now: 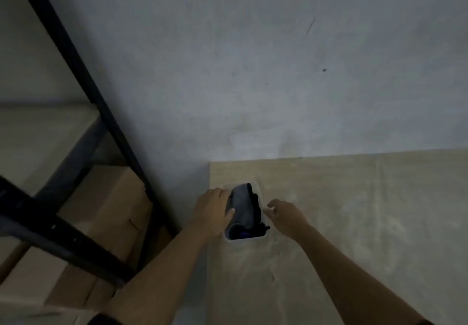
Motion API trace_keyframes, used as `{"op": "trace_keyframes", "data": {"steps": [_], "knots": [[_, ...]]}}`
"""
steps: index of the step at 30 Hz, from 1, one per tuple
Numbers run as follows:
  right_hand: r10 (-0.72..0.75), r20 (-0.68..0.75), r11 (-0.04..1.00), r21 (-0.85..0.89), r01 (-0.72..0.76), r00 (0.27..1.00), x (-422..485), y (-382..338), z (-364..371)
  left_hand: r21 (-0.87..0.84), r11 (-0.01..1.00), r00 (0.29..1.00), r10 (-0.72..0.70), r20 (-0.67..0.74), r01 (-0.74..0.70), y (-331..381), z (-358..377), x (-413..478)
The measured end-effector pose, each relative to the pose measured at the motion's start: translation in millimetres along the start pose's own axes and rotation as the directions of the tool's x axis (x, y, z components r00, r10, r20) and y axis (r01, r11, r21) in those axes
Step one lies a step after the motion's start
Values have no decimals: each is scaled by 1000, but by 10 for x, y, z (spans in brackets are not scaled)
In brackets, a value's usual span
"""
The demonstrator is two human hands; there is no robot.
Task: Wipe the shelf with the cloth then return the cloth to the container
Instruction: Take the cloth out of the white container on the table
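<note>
A small clear plastic container (263,236) stands near the left edge of a pale wooden shelf board (354,223). A grey cloth (243,205) is stuffed inside it beside dark items. My left hand (211,213) wraps the container's left side, thumb pressed onto the grey cloth. My right hand (285,214) hovers at the container's right rim with fingers spread and nothing in them. The scene is dim and a little blurred.
A grey wall (253,71) rises behind the shelf board. To the left stands a black metal rack frame (83,79) with cardboard boxes (101,210) stacked under its boards.
</note>
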State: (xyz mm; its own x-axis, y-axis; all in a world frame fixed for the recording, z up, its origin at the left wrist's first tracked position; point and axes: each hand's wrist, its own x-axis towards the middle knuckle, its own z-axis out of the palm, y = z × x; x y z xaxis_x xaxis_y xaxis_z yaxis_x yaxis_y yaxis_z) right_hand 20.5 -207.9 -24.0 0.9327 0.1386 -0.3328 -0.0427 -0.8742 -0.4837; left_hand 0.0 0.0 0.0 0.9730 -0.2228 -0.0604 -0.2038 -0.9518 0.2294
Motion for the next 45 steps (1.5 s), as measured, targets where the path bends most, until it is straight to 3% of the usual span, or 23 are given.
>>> {"op": "trace_keyframes", "data": {"steps": [5, 11, 17, 21, 26, 33, 38, 45], "knots": [[48, 53, 995, 90, -52, 997, 210, 67, 86, -1, 1000, 997, 1, 78, -1, -85, 257, 306], [5, 56, 985, 170, -14, 998, 321, 110, 151, 194, 981, 991, 2, 133, -28, -70, 453, 549], [12, 48, 967, 253, -23, 999, 311, 120, 190, 247, 969, 983, -26, 180, -19, -24, 552, 589], [34, 59, 967, 251, -48, 998, 302, 106, 191, 164, 987, 994, -19, 110, 1, -43, 506, 561], [50, 82, 967, 247, -69, 995, 286, 67, 165, -105, 994, 1000, -11, -16, 9, -91, 309, 468], [90, 65, 969, 225, -102, 994, 223, -6, 124, -423, 903, 990, -116, -85, 69, -128, 7, 380], [75, -12, 981, 180, -72, 997, 59, -104, -50, -525, 850, 974, -149, -168, 40, -131, -354, 198], [-84, -168, 995, 41, 92, 982, -413, -608, -410, -554, 832, 940, -167, -297, -27, -284, -874, -304]]}}
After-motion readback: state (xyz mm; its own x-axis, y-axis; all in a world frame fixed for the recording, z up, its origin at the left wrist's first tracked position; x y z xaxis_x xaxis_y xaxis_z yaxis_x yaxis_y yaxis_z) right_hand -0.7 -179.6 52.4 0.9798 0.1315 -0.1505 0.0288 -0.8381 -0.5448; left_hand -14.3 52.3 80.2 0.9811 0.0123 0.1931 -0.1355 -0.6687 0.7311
